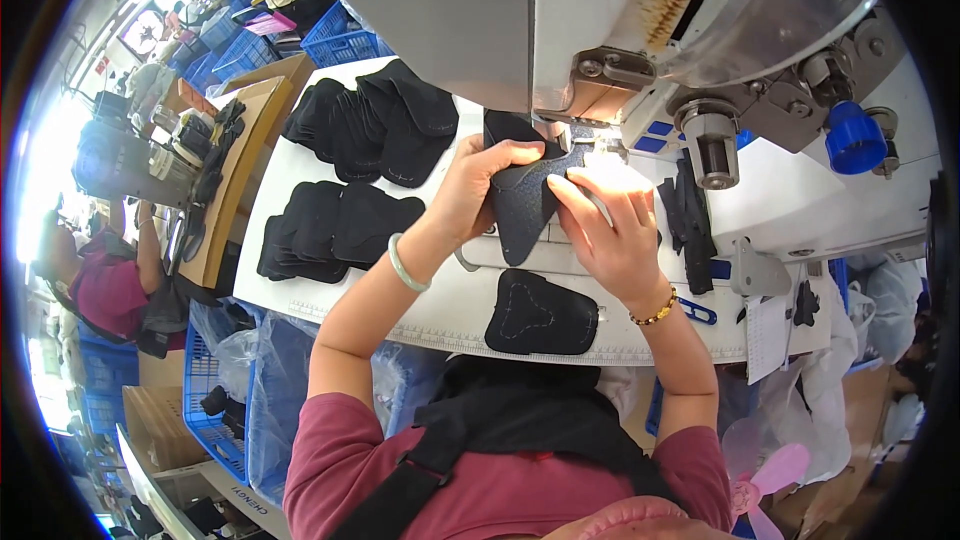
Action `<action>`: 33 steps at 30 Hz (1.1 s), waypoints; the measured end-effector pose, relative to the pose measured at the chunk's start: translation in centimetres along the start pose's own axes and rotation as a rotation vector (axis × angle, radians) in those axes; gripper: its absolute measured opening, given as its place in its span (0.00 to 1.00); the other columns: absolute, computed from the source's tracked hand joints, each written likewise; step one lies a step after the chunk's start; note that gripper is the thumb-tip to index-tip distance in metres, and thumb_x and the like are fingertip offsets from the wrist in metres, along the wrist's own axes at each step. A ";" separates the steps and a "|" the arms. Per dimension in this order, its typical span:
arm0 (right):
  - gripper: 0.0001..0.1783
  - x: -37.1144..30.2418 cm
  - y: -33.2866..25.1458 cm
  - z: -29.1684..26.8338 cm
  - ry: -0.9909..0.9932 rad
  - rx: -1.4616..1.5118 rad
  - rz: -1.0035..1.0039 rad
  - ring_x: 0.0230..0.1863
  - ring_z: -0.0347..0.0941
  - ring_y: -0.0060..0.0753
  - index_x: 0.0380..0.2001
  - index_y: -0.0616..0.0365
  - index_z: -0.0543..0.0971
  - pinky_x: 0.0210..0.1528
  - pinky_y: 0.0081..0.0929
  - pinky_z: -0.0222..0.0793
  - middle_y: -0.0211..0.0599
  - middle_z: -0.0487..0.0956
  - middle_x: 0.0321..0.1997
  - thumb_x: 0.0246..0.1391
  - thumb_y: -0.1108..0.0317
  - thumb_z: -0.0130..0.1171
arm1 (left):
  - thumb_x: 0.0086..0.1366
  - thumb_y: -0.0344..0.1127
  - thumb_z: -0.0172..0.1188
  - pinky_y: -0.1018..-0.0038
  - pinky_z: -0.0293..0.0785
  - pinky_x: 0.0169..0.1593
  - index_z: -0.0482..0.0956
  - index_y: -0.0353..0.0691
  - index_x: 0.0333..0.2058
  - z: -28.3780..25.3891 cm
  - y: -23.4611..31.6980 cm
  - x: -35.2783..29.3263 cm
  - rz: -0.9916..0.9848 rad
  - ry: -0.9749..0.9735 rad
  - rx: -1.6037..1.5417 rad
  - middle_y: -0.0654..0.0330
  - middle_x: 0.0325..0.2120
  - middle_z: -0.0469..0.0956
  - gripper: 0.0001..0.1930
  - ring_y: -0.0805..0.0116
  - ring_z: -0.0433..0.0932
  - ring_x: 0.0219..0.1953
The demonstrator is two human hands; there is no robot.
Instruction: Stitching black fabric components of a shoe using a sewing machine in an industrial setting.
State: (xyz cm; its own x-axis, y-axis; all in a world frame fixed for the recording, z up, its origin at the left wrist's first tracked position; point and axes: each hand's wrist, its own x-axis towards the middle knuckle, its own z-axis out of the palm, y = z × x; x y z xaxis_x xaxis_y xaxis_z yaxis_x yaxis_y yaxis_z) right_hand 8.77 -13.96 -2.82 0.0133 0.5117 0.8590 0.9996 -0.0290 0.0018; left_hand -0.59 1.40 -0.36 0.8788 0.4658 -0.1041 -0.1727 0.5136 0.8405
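My left hand (478,185) pinches a dark fabric piece (524,212) between thumb and fingers, close under the sewing machine head (600,80). From the other side my right hand (612,220) grips the same piece at its edge, fingertips pressed together on it. Bright lamplight washes out the spot by the needle and part of my right hand. A black fabric piece (541,312) with pale stitched lines lies flat at the table's front edge, between my forearms. Left of my left hand, overlapping black fabric pieces (375,125) spread in a stack, with another stack (335,230) nearer me.
Black strips (688,215) lie on the white table (440,305) right of my right hand, near a blue-handled tool (697,312). A blue crate (225,410) with plastic bags stands below left. Another person (105,275) sits at a machine on the left.
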 end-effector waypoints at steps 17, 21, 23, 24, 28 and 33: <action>0.17 -0.8 2.3 -1.3 0.020 0.064 -0.147 0.44 0.73 0.26 0.39 0.55 0.80 0.44 0.23 0.65 0.27 0.77 0.42 0.40 0.73 0.62 | 0.59 0.30 0.58 0.76 0.77 0.38 0.80 0.34 0.33 0.5 -1.8 -1.7 0.097 0.020 -0.118 0.60 0.29 0.80 0.07 0.72 0.80 0.31; 0.17 -0.8 2.8 -1.9 -0.004 0.082 -0.161 0.44 0.73 0.29 0.38 0.55 0.79 0.44 0.27 0.67 0.28 0.77 0.43 0.38 0.74 0.62 | 0.60 0.30 0.59 0.78 0.76 0.39 0.79 0.35 0.35 0.7 -3.6 -2.1 0.206 0.050 -0.113 0.63 0.31 0.80 0.06 0.75 0.79 0.33; 0.17 -0.9 3.2 -2.1 -0.004 0.088 -0.174 0.44 0.74 0.30 0.37 0.55 0.79 0.45 0.28 0.68 0.29 0.77 0.43 0.38 0.75 0.62 | 0.60 0.28 0.59 0.78 0.75 0.41 0.79 0.35 0.37 1.2 -4.1 -2.4 0.239 0.038 -0.109 0.63 0.32 0.79 0.07 0.76 0.78 0.34; 0.16 -1.0 3.5 -2.1 0.014 0.102 -0.182 0.44 0.74 0.31 0.36 0.56 0.79 0.46 0.30 0.69 0.29 0.77 0.43 0.37 0.75 0.62 | 0.60 0.28 0.59 0.78 0.75 0.41 0.78 0.35 0.37 1.7 -4.3 -2.6 0.301 0.036 -0.108 0.63 0.33 0.79 0.07 0.76 0.78 0.34; 0.15 -0.6 3.5 -2.9 0.020 0.129 -0.207 0.45 0.74 0.33 0.34 0.58 0.79 0.47 0.32 0.72 0.31 0.77 0.42 0.37 0.75 0.63 | 0.59 0.26 0.58 0.77 0.75 0.42 0.77 0.35 0.38 2.7 -5.1 -2.9 0.376 0.079 -0.133 0.62 0.34 0.79 0.08 0.73 0.78 0.35; 0.14 -0.4 3.6 -3.1 0.016 0.182 -0.215 0.45 0.74 0.34 0.34 0.60 0.79 0.44 0.32 0.72 0.33 0.78 0.41 0.38 0.76 0.64 | 0.59 0.26 0.57 0.75 0.76 0.42 0.77 0.35 0.39 3.2 -5.2 -3.0 0.360 0.119 -0.188 0.61 0.34 0.79 0.08 0.72 0.79 0.35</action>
State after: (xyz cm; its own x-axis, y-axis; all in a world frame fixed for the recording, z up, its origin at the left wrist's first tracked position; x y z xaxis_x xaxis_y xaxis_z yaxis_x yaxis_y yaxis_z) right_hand 12.24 -16.96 -1.58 -0.1983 0.4760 0.8568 0.9677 0.2338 0.0941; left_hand -0.95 -5.00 -2.76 0.6920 0.7138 0.1080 -0.5466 0.4203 0.7243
